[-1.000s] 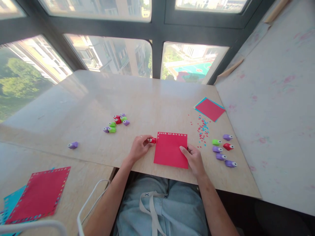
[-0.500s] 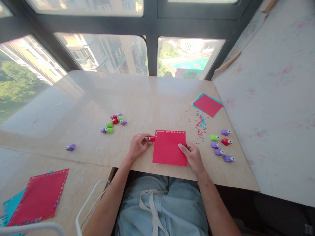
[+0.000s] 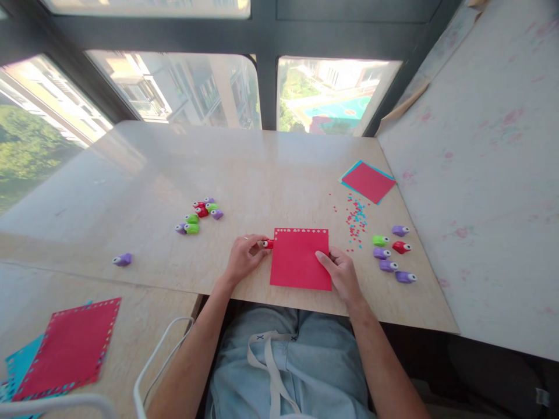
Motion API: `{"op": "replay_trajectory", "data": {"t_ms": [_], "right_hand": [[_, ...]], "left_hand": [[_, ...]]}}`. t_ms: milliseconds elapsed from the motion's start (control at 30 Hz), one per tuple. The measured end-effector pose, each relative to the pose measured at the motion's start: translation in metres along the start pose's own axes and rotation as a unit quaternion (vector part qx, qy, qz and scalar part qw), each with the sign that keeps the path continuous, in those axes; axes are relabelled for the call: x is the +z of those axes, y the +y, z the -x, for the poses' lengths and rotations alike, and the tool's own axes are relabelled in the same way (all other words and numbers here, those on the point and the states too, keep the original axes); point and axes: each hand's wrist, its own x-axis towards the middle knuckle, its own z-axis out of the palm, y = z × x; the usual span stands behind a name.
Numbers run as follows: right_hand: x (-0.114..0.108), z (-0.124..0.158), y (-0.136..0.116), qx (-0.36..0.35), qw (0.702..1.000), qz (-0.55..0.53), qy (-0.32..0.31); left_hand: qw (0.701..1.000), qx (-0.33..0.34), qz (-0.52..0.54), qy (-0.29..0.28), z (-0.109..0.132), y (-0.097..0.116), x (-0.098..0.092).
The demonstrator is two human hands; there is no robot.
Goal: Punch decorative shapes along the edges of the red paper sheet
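A red square sheet of paper [image 3: 300,262] lies before me near the table's front edge, with a row of small punched holes along its far edge. My right hand [image 3: 343,270] grips its right side, thumb on top and fingers beneath. At the paper's left edge, close to the far corner, sits a small red craft punch [image 3: 268,244]. My left hand [image 3: 248,256] is closed on that punch, fingers pinching it from the left. Whether the punch is pressed down I cannot tell.
Several coloured punches [image 3: 201,212] cluster left of centre, and a lone purple punch [image 3: 122,259] lies farther left. More punches [image 3: 388,266] stand at right, beside scattered paper bits [image 3: 356,221]. Stacked paper [image 3: 369,181] lies behind them; punched red paper [image 3: 70,349] lies lower left, near a white cable [image 3: 163,355].
The whole view has shifted slightly upward in the picture. Both hands, the paper and the red punch keep nearly the same places relative to each other.
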Motion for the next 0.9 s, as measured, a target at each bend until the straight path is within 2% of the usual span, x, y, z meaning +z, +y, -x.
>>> {"op": "replay_trajectory", "data": {"t_ms": [267, 667, 900], "right_hand": [[0.0009, 0.0008, -0.0037, 0.002, 1.000, 0.010, 0.002], [0.0004, 0.0010, -0.0025, 0.001, 1.000, 0.005, 0.006], [0.0006, 0.0019, -0.0038, 0.006, 1.000, -0.011, 0.005]], "left_hand": [[1.000, 0.013, 0.002, -0.012, -0.0001, -0.0002, -0.0006], [0.999, -0.013, 0.033, 0.006, 0.0013, -0.0012, 0.0000], [1.000, 0.008, 0.028, 0.007, 0.0009, 0.0000, -0.0008]]}}
